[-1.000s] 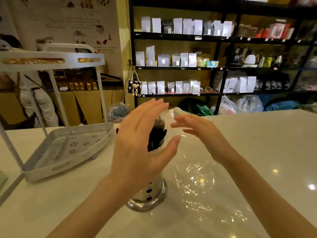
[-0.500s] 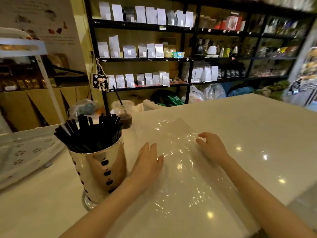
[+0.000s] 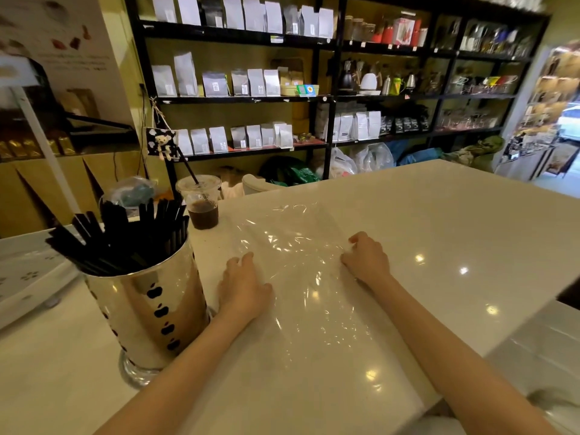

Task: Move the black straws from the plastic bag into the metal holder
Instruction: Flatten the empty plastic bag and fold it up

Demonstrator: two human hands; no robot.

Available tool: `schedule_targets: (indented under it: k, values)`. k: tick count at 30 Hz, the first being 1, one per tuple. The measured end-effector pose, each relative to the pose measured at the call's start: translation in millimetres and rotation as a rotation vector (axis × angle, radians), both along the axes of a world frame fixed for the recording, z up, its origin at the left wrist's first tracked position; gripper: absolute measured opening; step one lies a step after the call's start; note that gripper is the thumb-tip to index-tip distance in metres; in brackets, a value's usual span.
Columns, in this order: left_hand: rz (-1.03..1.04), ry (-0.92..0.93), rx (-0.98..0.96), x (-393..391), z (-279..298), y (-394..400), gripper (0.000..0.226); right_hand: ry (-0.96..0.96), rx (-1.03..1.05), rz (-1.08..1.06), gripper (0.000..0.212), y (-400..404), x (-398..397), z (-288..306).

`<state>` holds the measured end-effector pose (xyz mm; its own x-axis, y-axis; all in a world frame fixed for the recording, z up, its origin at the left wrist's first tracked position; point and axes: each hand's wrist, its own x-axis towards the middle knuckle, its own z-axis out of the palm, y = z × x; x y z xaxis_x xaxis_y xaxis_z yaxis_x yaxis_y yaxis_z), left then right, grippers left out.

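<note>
Both hands barely shifted, left hand (image 3: pixel 243 288) flat, right hand (image 3: pixel 365 260) curled, pressing plastic bag (image 3: pixel 301 262), nothing gripped

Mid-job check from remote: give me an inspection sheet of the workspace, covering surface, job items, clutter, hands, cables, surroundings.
Surface: pale glossy counter, light glare.
Job's things: black straws fanned upright in metal holder; plastic bag lying flat, looks empty.
Clutter: iced drink cup with straw behind the holder; white tray rack at far left.
Hands: left hand and right hand pressed flat on the bag's edges, holding nothing.
Cables: nothing seen on the counter.
Surroundings: black shelves of pouches and kettles.
</note>
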<state>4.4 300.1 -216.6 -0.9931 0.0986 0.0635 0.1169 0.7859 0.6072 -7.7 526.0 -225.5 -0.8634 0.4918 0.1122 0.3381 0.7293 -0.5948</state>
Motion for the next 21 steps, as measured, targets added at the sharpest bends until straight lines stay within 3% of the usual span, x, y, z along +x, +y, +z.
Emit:
schedule_targets:
  k: [5, 8, 11, 16, 21]
  values:
    - [0.285, -0.119, 0.792, -8, 8, 2, 0.052, 0.252, -0.370, -0.055, 0.039, 8, 10, 5]
    - [0.338, -0.153, 1.026, -6, 12, 5, 0.045, 0.361, -0.638, -0.040, 0.038, 19, 21, 23]
    - [0.284, -0.162, 1.099, 0, 21, 7, 0.040, 0.428, -0.777, -0.037, 0.030, 31, 37, 47]
    - [0.145, -0.094, 1.117, 13, 47, 11, 0.032, 0.503, -0.703, 0.014, 0.022, 45, 64, 80]
    - [0.024, 0.159, 0.915, 22, 67, 8, 0.040, 0.541, -0.602, 0.056, 0.024, 46, 84, 103]
